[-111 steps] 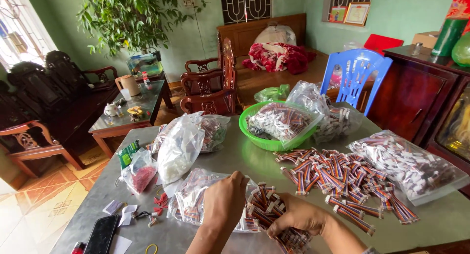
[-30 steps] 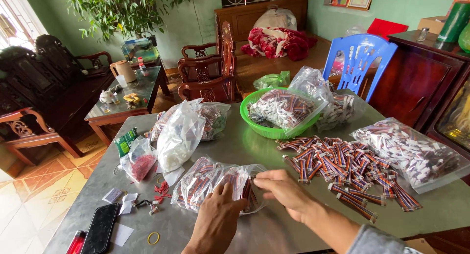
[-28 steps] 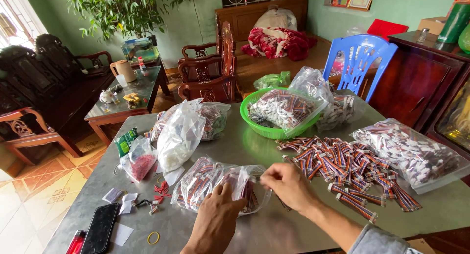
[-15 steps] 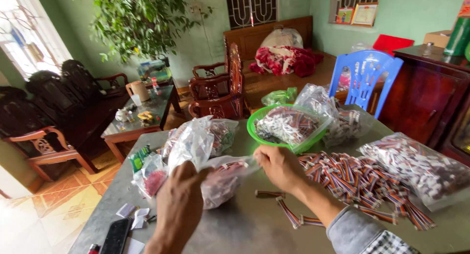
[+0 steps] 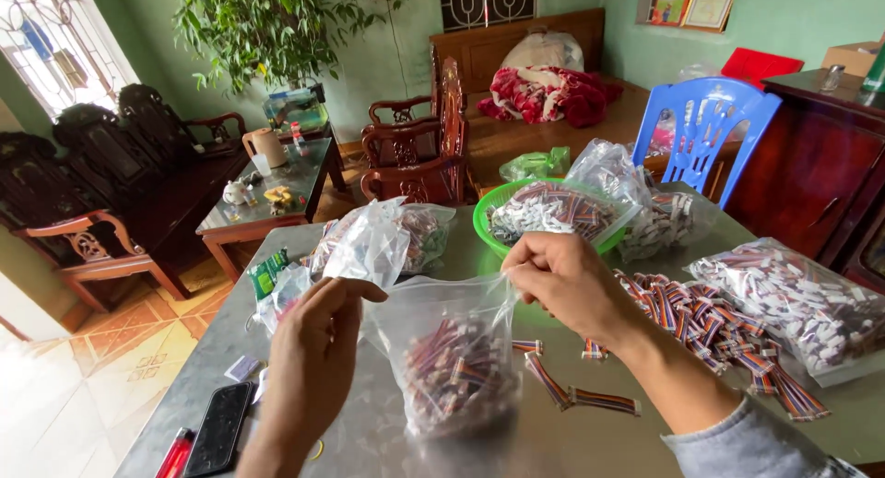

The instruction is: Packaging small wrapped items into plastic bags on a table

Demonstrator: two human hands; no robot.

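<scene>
Both hands hold a clear plastic bag (image 5: 458, 372) by its top edge above the table (image 5: 387, 432): left hand (image 5: 313, 349) at the left corner, right hand (image 5: 562, 280) at the right corner, each pinched closed on the film. The bag hangs upright, its lower part filled with striped ribbon cable pieces. Loose cable pieces (image 5: 576, 395) lie on the table just right of the bag. A green basket (image 5: 484, 231) holding another filled bag stands behind the right hand. A black phone (image 5: 218, 427) lies near the left wrist.
</scene>
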